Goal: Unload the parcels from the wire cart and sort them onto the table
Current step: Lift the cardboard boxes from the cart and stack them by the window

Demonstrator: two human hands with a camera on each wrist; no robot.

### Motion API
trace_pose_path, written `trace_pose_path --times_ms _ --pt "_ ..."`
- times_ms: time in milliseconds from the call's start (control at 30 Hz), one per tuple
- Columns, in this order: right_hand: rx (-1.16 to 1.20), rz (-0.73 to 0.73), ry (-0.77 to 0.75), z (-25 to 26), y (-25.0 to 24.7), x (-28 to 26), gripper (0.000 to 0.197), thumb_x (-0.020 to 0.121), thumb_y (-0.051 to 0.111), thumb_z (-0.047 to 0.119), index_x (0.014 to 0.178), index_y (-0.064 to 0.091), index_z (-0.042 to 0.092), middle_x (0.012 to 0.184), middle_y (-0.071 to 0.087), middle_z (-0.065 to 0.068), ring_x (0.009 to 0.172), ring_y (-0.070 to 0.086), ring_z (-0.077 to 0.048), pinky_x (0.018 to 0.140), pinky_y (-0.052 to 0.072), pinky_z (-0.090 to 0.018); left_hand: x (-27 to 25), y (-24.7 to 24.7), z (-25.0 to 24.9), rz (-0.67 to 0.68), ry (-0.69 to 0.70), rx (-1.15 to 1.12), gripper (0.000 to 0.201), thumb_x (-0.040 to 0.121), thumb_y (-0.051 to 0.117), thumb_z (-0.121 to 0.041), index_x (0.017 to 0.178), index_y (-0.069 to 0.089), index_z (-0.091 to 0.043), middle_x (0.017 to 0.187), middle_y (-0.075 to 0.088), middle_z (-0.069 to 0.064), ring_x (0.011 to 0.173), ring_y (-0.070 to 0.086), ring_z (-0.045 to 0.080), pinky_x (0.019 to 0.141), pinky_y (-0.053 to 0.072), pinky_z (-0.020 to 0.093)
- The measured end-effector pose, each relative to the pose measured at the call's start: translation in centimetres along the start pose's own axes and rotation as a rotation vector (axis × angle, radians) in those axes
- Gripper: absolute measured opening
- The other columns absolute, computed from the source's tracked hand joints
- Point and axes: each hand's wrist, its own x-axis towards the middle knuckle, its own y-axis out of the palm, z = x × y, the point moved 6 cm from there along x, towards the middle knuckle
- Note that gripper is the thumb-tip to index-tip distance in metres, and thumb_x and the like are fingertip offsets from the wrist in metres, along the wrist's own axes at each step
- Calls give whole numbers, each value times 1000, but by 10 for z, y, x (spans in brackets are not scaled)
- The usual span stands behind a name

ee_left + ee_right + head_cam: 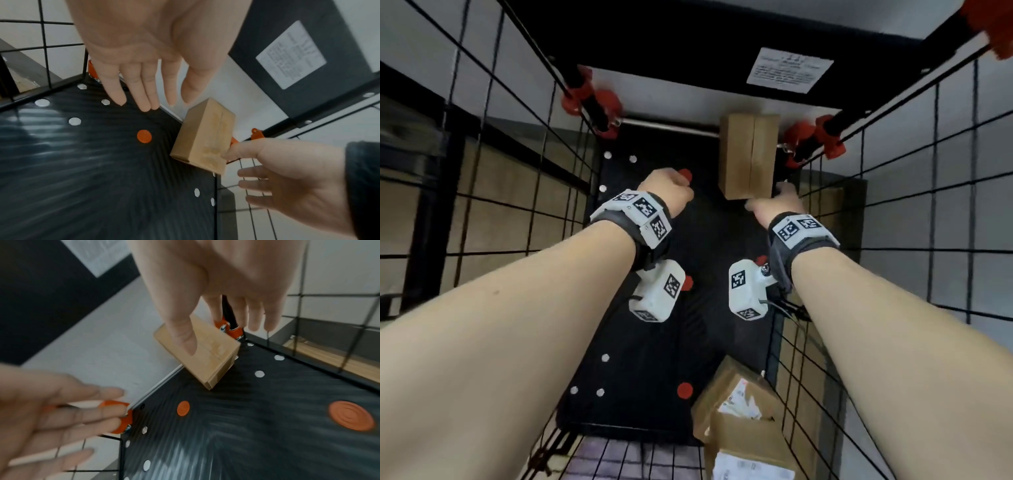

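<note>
Deep inside the wire cart (493, 144), a small cardboard parcel (749, 156) stands upper center of the head view. Right hand (774, 202) touches it, thumb on top, fingers spread; left hand (667, 190) hovers beside, fingers straight, holding nothing.

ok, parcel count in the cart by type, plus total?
Plain brown box, far end: 1
Brown boxes with white labels, near right corner: 2
Total: 3 parcels in view
</note>
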Motion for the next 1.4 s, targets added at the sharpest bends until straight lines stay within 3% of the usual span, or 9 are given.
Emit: trace_pose_path --times_ms 167,500,633,833,933,1067,1133,1267,1400 --pt "-35 -112 -2 15 24 33 100 73 74 33 150 10 24 152 27 -12 136 34 -32 111 32 -46 39 -4 -10 -22 -15 33 31 93 51 -13 121 61 -2 123 61 15 116 56 28 99 42 32" --pt "-112 -246 33 15 54 61 125 64 82 36 151 -8 26 159 5 -11 144 18 -29 116 19 -48 66 8 23 -32 -62 -96 25 90 54 -12 112 65 -4 103 64 9 106 60 29 93 46 32" --pt "-43 -274 68 16 56 64 122 66 77 34 151 -10 22 156 15 -9 140 25 -30 113 24 -46 70 12 30 -17 -64 -120 31 90 55 -14 120 62 -12 119 63 8 113 57 25 99 44 30" --pt "228 -131 82 -3 47 49 109 73 67 41 152 -8 26 155 22 -5 138 32 -27 108 28 -37 67 12 33 -31 -89 -157 36 90 55 -17 126 57 -12 124 60 9 116 55 27 102 43 36" --pt "446 -17 93 -10 38 33 87 80 62 42 151 14 30 147 39 -1 128 44 -22 108 32 -32 58 14 33 -20 -102 -161 42 90 54 -17 132 49 -13 130 55 9 119 53 27 104 41 37" --pt "701 191 369 -23 34 15 40 79 57 54 101 55 22 112 60 -7 100 59 -24 81 52 -36 41 10 27 -10 -79 -208 44 93 44 -9 137 44 -14 137 50 11 121 51 30 104 40 37" --pt "762 279 446 -27 28 4 44 76 57 58 95 56 18 105 62 -8 93 61 -25 78 51 -32 30 5 21 -21 -47 -230 46 93 38 -6 138 45 -16 136 52 13 119 52 34 100 43 37" --pt "723 424 464 -31 14 -19 57 75 52 65 107 56 17 113 62 -10 105 60 -28 101 44 -42 4 -12 5 -32 54 -218 60 88 38 4 142 39 -22 144 42 6 120 47 17 86 36 17" --pt "611 397 403 -28 -6 -50 72 72 47 76 122 49 24 117 62 -8 103 60 -27 92 48 -38 -28 -19 -15 59 177 -117 75 78 44 10 141 40 -29 141 39 2 124 43 19 88 40 18"
